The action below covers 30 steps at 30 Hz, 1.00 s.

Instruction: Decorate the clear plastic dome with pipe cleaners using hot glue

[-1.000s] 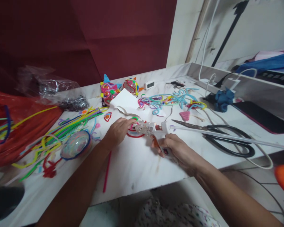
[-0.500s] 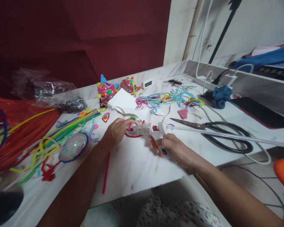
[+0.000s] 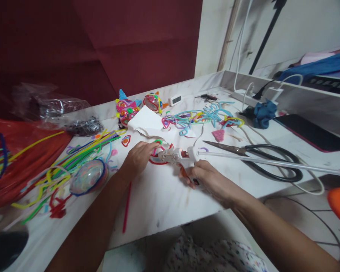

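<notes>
In my right hand (image 3: pixel 208 174) is a white hot glue gun (image 3: pixel 190 155), fingers wrapped round its handle and orange trigger. A long clear glue stick (image 3: pixel 257 157) juts out of its back end to the right. The gun's nozzle points left, over a clear craft piece edged with red pipe cleaner (image 3: pixel 159 163). My left hand (image 3: pixel 138 156) holds that piece at its left side, fingertips at a green pipe-cleaner bit (image 3: pixel 158 142); the gun and fingers cover part of it. A small red-and-orange pipe-cleaner shape (image 3: pixel 126 141) lies just beyond my left hand.
Black-handled scissors (image 3: pixel 252 153) lie at the right, near a phone (image 3: pixel 308 132). Pipe cleaners (image 3: pixel 85 158) and a clear domed piece (image 3: pixel 88 176) are at the left. Behind stand decorated masks (image 3: pixel 127 109), white paper (image 3: pixel 146 120) and tangled blue pipe cleaners (image 3: pixel 212 115).
The view has shifted very slightly. Both hands, the glue gun and the red-edged piece keep nearly the same places.
</notes>
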### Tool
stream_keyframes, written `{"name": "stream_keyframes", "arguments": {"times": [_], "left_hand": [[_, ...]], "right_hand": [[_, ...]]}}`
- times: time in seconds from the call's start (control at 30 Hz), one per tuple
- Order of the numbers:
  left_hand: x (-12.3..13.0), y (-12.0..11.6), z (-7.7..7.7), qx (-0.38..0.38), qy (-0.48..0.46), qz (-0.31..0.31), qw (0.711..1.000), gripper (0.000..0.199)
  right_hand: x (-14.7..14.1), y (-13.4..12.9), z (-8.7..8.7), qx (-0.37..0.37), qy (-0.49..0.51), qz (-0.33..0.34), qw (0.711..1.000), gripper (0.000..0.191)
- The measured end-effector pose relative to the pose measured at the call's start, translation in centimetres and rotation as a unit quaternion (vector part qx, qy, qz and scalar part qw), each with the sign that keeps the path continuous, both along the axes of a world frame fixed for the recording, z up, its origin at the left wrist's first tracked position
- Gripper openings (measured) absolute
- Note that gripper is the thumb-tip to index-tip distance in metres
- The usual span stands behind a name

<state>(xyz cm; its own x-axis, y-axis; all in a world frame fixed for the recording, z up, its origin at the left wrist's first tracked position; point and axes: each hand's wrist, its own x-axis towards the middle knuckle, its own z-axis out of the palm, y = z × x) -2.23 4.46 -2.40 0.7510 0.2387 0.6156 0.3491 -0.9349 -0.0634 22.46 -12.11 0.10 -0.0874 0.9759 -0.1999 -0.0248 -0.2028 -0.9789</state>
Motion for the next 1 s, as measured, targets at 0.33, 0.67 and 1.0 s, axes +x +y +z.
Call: {"name": "stream_keyframes", "arguments": {"times": [0.33, 0.67, 1.0], "left_hand": [[-0.22, 0.29, -0.25, -0.014, 0.010, 0.018, 1.000, 0.037], [-0.42, 0.51, -0.53, -0.016, 0.016, 0.023, 0.999, 0.037], [-0.39, 0.40, -0.26, -0.018, 0.020, 0.031, 0.999, 0.038]], "right_hand": [[0.04, -0.02, -0.08, 0.013, 0.009, -0.005, 1.000, 0.016], [0.30, -0.10, -0.09, 0.011, 0.037, -0.010, 0.999, 0.016], [0.08, 0.01, -0.04, -0.009, 0.040, -0.004, 0.999, 0.024]]}}
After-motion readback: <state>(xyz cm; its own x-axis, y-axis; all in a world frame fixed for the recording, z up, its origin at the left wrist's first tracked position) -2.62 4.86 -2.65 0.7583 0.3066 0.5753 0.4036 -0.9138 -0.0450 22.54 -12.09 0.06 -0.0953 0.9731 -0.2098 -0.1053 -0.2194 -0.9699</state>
